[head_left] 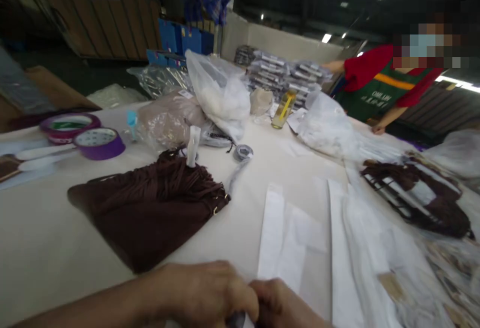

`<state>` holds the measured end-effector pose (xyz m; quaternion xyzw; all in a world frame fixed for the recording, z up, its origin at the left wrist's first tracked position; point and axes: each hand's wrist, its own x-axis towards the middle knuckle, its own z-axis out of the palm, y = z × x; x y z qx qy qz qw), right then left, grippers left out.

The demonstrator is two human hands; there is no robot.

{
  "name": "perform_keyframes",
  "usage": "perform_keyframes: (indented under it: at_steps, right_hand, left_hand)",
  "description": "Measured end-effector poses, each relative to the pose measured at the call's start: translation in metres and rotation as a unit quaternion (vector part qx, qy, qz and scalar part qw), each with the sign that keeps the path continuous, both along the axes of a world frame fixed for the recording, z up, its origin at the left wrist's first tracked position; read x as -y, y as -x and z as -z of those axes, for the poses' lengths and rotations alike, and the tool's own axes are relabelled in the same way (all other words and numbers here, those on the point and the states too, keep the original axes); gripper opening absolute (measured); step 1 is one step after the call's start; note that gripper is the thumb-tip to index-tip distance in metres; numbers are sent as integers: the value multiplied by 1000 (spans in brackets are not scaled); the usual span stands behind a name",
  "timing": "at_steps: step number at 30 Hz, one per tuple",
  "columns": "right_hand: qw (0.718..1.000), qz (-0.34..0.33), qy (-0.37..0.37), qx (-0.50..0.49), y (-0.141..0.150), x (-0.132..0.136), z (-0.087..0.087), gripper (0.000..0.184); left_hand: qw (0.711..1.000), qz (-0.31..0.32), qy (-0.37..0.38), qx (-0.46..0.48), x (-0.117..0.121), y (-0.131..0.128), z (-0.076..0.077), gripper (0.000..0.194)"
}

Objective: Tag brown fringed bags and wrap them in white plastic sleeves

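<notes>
At the bottom edge of the head view, my left hand (210,285) and my right hand (281,300) meet with fingers curled in. A small greyish piece (237,319) shows below the left fingers; most of it is hidden, so I cannot make out what it is. What the right fingers pinch is hidden too. Just beyond my left hand lies a dark brown fringed bag (150,223) with gold-coloured rings, a whitish wrapped piece (193,146) standing up at its top. Behind it is a small grey roll (243,153) with a strip trailing from it.
Purple tape rolls (99,144) sit at left. Plastic-wrapped goods (165,118), a white plastic bag (221,98) and a yellowish bottle (284,109) stand behind. White sheets (285,233) and another dark brown item (420,195) lie right. A co-worker (386,88) leans in at the far right.
</notes>
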<state>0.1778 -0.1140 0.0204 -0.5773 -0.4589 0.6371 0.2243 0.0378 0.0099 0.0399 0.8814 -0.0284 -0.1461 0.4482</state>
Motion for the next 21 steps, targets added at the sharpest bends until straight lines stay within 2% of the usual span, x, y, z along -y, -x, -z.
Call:
perform_keyframes:
  at_steps: [2,4,6,8,12,14,18,21]
  right_hand:
    - [999,36,-2,21,2,2,-2,22]
    - [997,62,-22,28,2,2,-6,21]
    - [996,79,-41,14,1,3,-9,23]
    - [994,95,-47,13,-2,5,-8,25]
    - [992,116,-44,35,-9,9,-2,31]
    - [991,120,-46,42,-11,11,-1,34]
    - [990,120,-44,55,-12,11,0,35]
    - [990,123,-48,45,-11,11,0,35]
  left_hand:
    - [996,55,-68,31,-1,-5,-10,23]
    - [984,78,-147,68,0,-7,-18,27]
    - [970,71,-206,110,2,-5,-21,27]
    - [958,49,-233,158,6,-1,-18,27]
    - [933,-12,-234,274,15,9,-1,13]
    - [921,-32,-222,319,17,12,5,16]
    - [913,-54,-200,352,16,12,4,12]
    - [912,-38,-202,354,13,9,2,13]
